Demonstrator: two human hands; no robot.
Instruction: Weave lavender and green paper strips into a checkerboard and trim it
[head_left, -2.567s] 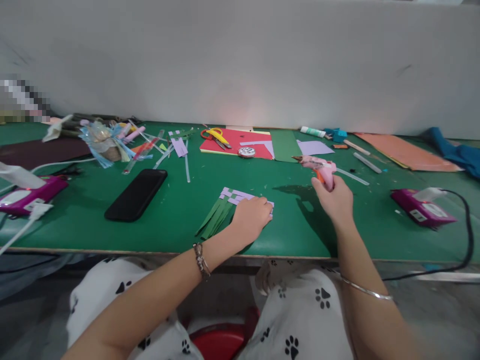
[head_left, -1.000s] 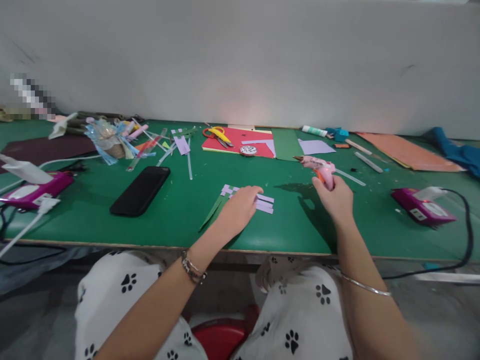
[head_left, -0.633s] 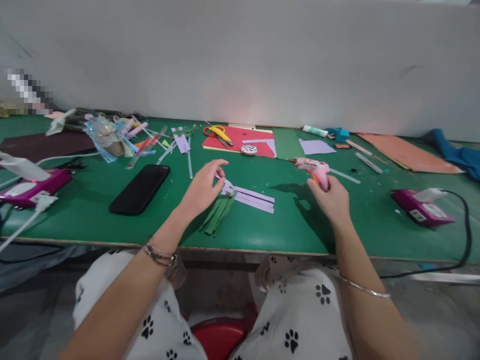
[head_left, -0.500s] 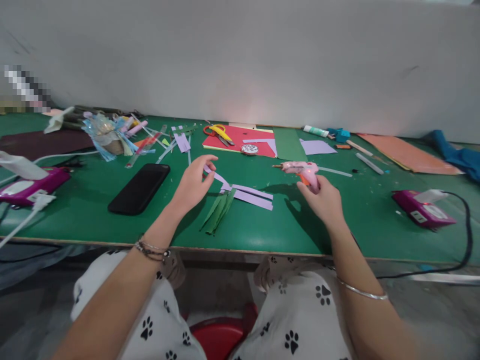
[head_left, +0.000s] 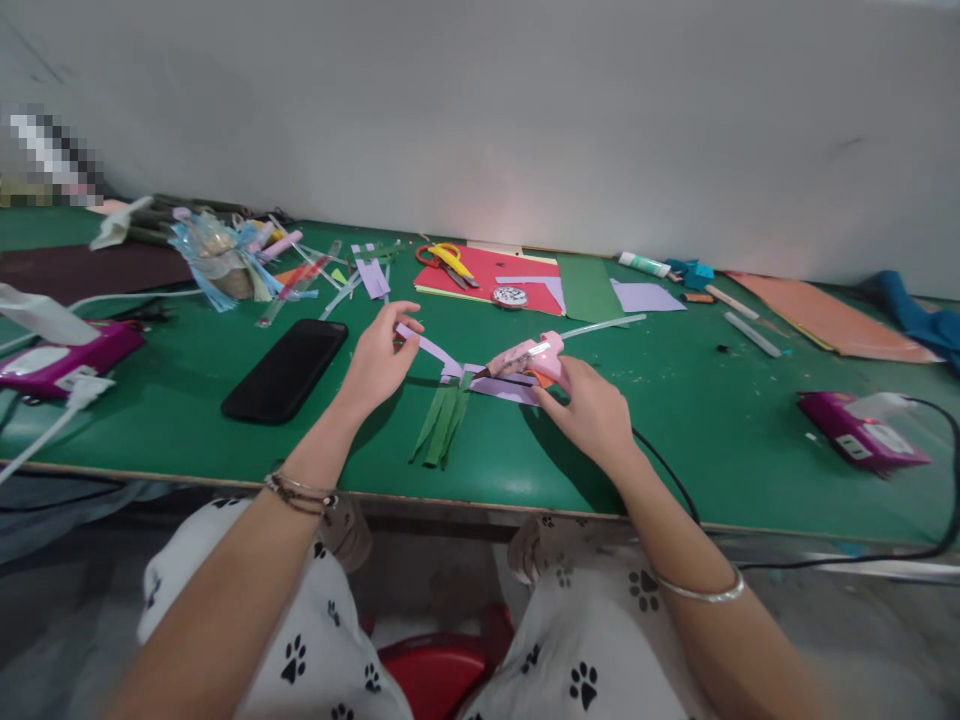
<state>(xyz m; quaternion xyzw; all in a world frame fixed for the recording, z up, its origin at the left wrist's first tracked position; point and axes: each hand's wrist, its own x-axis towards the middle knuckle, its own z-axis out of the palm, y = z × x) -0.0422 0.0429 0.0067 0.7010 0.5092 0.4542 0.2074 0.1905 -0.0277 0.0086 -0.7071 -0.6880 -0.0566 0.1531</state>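
My left hand pinches the end of a narrow purple paper strip, raised a little off the table. The strip runs to a joint where other purple paper strips and a bunch of green crepe-like pieces meet. My right hand is wrapped round the handle of a pink glue gun with an orange trigger. The gun's dark nozzle points left, at or just above the purple strips beside the joint; contact cannot be made out. A clear glue stick sticks out of its back.
A black phone lies left of my left hand. Behind are scissors on red paper, a round patterned piece and purple paper. Purple power blocks with cables stand at both sides; a black cord trails from the gun.
My right hand has brought the glue gun left and down, its nozzle now over the purple strips. My left hand keeps its hold on the strip. The view has shifted slightly.
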